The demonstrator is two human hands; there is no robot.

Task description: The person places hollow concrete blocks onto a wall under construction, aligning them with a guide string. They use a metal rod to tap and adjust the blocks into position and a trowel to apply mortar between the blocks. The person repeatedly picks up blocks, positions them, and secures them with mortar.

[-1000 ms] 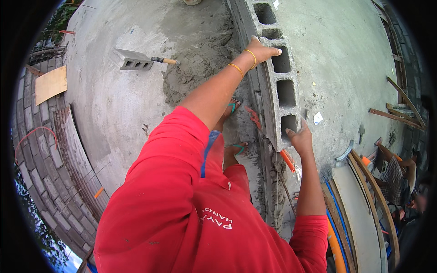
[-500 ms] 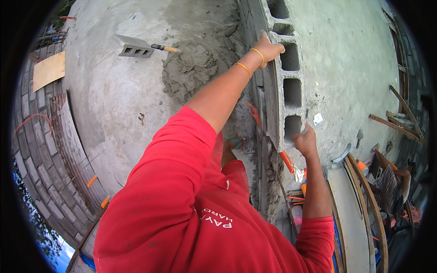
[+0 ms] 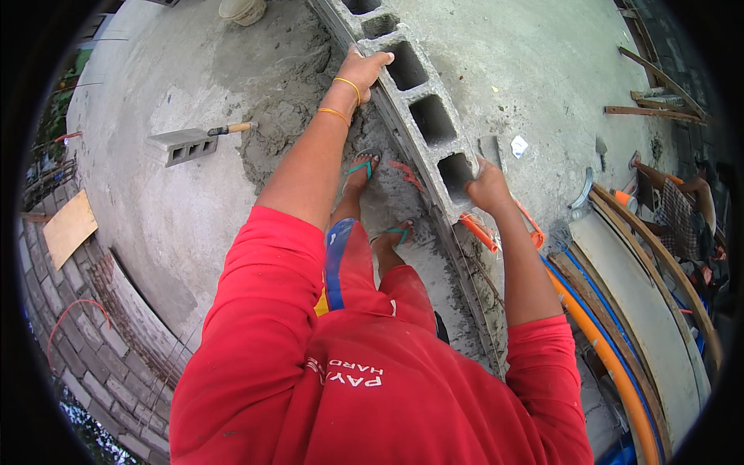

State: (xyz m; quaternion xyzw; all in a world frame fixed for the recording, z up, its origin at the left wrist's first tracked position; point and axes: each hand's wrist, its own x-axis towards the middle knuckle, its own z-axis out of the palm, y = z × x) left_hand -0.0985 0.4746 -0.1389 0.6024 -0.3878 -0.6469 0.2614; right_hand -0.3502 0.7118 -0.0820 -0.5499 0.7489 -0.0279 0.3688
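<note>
A grey hollow concrete block (image 3: 445,149), its cavities facing up, lies on a low row of blocks in front of me. My left hand (image 3: 364,71) grips its far end, thumb over the top edge. At the near end my right hand (image 3: 490,187) is closed on the corner, with the thumb by the last cavity. To the left, a wooden-handled trowel (image 3: 231,129) rests on another hollow block (image 3: 190,151). Wet mortar (image 3: 287,101) is spread on the floor between that block and the row.
At the far left stands a bucket (image 3: 242,9). Orange pipe (image 3: 597,333) and long boards (image 3: 635,310) lie at the right. Another person (image 3: 686,205) sits low beyond them. A plywood piece (image 3: 70,229) leans on the block wall (image 3: 101,349) at left. My sandalled feet (image 3: 361,167) are beside the row.
My view has turned, so the block now slants across the picture and both my feet show. Both hands keep their hold on the block's ends.
</note>
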